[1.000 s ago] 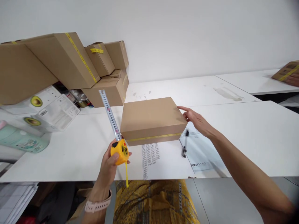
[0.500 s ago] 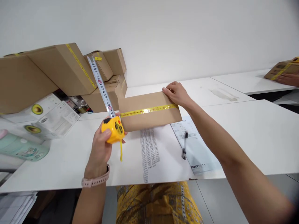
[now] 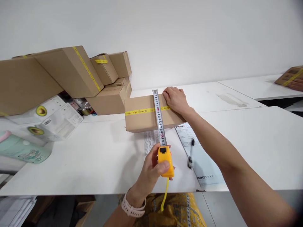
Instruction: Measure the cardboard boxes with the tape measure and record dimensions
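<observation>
My left hand is closed around a yellow tape measure, its thumb on the case. The extended metal blade points away from me and crosses the top of a small cardboard box. The blade's end is near the box's far edge. My right hand grips the right end of that box with bent fingers. Yellow printed tape runs along the box top. Beneath and in front of it lies a printed sheet, partly covered. A yellow strap hangs from the tape measure.
Several cardboard boxes are stacked at the left, by a white avocado-print box and a mint bottle. A pen lies on a pale blue PONY pad. Far right, another person's hand touches a box.
My left hand has swung the tape measure rightward, from beside the box to across its top. The box is lower and flatter, and my right hand has shifted farther over its end.
</observation>
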Motion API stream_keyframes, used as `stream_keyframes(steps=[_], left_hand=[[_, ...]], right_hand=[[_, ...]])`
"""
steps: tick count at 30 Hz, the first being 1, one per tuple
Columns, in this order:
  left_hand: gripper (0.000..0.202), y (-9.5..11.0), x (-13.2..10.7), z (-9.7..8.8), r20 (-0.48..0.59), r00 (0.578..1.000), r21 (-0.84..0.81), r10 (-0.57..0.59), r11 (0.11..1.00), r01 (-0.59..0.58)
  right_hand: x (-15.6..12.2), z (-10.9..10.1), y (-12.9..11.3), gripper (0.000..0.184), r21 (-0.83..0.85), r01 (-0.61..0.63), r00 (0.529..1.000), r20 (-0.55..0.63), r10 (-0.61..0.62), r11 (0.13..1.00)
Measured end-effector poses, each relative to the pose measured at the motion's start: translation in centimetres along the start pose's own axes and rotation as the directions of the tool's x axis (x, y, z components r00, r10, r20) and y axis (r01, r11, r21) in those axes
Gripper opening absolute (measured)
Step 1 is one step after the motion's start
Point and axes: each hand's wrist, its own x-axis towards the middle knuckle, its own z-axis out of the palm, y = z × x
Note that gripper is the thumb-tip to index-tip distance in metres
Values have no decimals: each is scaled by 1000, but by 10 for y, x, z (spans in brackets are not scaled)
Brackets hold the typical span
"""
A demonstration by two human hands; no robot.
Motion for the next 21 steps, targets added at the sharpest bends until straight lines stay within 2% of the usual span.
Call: stream_keyframes(steps=[8,15,21], left_hand=[[63,-14,5,16,-17,1000,-43,-20,999,19],[68,-23,9,10,-48,998,-26,-32,999,31],[71,-38,17,3,-47,999,10,1,1000,-1]], right_hand=[[1,1,3,45,16,110,994,-10,-109,994],[7,7,10,53,10,202,979,21,-203,979],[6,7,10,54,44,178,983,31,-179,983]])
